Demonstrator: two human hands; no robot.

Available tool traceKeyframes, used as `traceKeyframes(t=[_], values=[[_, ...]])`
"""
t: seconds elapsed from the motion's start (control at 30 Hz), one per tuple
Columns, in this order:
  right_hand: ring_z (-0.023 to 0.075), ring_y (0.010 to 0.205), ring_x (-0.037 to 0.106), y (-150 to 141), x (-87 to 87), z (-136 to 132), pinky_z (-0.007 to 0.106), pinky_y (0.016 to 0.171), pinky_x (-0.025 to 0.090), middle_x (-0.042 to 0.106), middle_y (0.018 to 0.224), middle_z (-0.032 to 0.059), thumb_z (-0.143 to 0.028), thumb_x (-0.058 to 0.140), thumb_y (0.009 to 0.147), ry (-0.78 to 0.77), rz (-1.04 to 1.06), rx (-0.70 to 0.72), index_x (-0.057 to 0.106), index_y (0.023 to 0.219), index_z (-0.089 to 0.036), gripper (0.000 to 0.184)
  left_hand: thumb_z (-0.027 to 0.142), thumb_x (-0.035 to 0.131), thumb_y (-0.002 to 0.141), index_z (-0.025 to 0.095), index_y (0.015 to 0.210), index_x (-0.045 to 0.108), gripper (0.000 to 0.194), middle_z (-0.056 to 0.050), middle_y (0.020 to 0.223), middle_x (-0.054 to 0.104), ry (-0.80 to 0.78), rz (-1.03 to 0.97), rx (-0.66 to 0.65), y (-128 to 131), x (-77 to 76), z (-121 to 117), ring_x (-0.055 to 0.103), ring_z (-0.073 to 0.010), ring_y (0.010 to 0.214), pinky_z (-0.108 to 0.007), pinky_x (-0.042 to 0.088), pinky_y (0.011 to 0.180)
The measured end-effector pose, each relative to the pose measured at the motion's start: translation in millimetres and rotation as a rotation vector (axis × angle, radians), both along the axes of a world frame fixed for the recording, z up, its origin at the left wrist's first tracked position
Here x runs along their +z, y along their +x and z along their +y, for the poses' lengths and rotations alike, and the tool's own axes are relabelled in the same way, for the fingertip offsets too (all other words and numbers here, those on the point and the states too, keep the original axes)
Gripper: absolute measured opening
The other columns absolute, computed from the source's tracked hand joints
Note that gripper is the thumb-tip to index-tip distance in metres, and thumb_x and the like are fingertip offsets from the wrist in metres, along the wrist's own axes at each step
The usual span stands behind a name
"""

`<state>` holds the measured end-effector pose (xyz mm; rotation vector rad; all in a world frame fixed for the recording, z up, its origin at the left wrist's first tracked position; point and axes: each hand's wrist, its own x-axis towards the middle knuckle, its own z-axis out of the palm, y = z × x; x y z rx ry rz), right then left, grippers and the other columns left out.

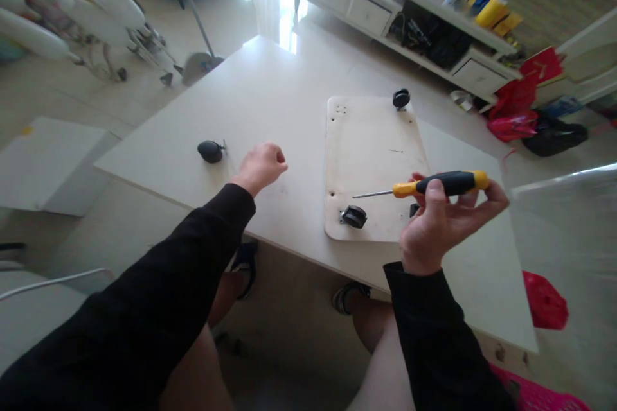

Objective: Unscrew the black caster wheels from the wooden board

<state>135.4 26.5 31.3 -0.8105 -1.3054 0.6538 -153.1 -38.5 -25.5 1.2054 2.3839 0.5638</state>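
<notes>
My right hand (431, 231) grips a yellow-and-black screwdriver (448, 184) by its handle, the shaft pointing left above a pale wooden board (373, 148). Black casters sit at the board's corners: one at the near left (354, 216), one at the far right (401, 99), and one partly hidden behind my right hand. At the board's far left corner only screw holes (340, 109) show. My left hand (263, 167) is closed over the white table, left of the board; what its fingers hold, if anything, is hidden. A loose caster (211, 151) lies to its left.
The white table (284, 90) carries all of this, its near edge close to my legs. Beyond it stands a white TV cabinet (357, 3) with clutter on top. A white box (53, 164) is at the left, and red bags (513, 112) lie on the floor at right.
</notes>
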Motion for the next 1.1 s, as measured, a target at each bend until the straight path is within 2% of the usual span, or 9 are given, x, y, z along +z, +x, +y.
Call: traceKeyframes(t=[0.07,0.2,0.37,0.57,0.7,0.87,0.97,1.1], values=[[0.0142,0.077,0.077,0,-1.8,2,0.047,0.078,0.072,0.049,0.120,-0.0018,-0.031,0.072,0.081,-0.023,0.017,0.013,0.042,0.118,-0.032,0.047,0.022,0.075,0.078,0.020,0.078,0.078,0.004,-0.008,0.075,0.074,0.026,-0.004,0.077,-13,-6.1,-7,0.065,-0.0206,0.070,-0.031,0.046,0.065],[0.0144,0.076,0.078,1,-5.9,7,0.045,0.076,0.072,0.050,0.120,-0.0023,-0.030,0.073,0.082,-0.057,0.051,0.037,0.041,0.118,-0.032,0.048,0.025,0.075,0.079,0.020,0.076,0.077,0.007,-0.006,0.066,0.070,0.046,-0.029,0.104,-23,-9.2,-13,0.062,-0.0192,0.065,-0.030,0.043,0.063],[0.0148,0.076,0.079,3,-6.4,11,0.043,0.076,0.071,0.052,0.121,-0.0014,-0.030,0.073,0.083,-0.081,0.070,0.033,0.041,0.119,-0.031,0.049,0.021,0.072,0.079,0.018,0.089,0.079,0.013,-0.010,0.086,0.077,0.086,-0.012,0.103,-18,5.7,-8,0.064,-0.0194,0.074,-0.030,0.046,0.068],[0.0138,0.073,0.078,10,-5.8,16,0.040,0.072,0.070,0.052,0.121,-0.0005,-0.028,0.075,0.082,-0.050,0.058,0.030,0.043,0.119,-0.030,0.049,0.022,0.065,0.086,0.017,0.104,0.076,0.022,-0.008,0.094,0.077,0.077,-0.173,-0.073,22,22.6,-5,0.061,-0.0142,0.066,-0.027,0.045,0.062],[0.0106,0.070,0.075,11,-3.1,13,0.036,0.069,0.069,0.051,0.117,-0.0019,-0.028,0.077,0.081,-0.065,0.029,0.050,0.046,0.118,-0.030,0.048,0.029,0.066,0.088,0.017,0.101,0.075,0.019,-0.009,0.096,0.076,0.039,-0.287,-0.217,51,23.3,-5,0.061,-0.0133,0.065,-0.025,0.043,0.059],[0.0093,0.067,0.073,8,-1.5,4,0.029,0.061,0.067,0.051,0.111,-0.0034,-0.030,0.080,0.081,-0.080,0.002,0.101,0.049,0.118,-0.029,0.049,0.038,0.062,0.092,0.017,0.096,0.076,0.025,-0.008,0.094,0.075,0.036,-0.374,-0.339,71,24.5,-2,0.059,-0.0133,0.065,-0.026,0.044,0.061],[0.0094,0.070,0.074,7,-0.8,1,0.028,0.063,0.067,0.052,0.110,-0.0037,-0.030,0.080,0.082,-0.074,-0.001,0.133,0.050,0.119,-0.029,0.048,0.046,0.062,0.092,0.019,0.104,0.077,0.033,-0.007,0.101,0.075,0.035,-0.441,-0.441,80,26.6,-2,0.057,-0.0128,0.065,-0.026,0.044,0.061],[0.0101,0.075,0.074,9,1.0,0,0.026,0.062,0.065,0.051,0.113,-0.0028,-0.030,0.080,0.083,-0.065,0.015,0.110,0.049,0.120,-0.030,0.048,0.050,0.074,0.083,0.020,0.115,0.076,0.044,-0.007,0.111,0.074,0.073,-0.445,-0.519,95,26.6,-3,0.055,-0.0129,0.068,-0.027,0.045,0.063]])
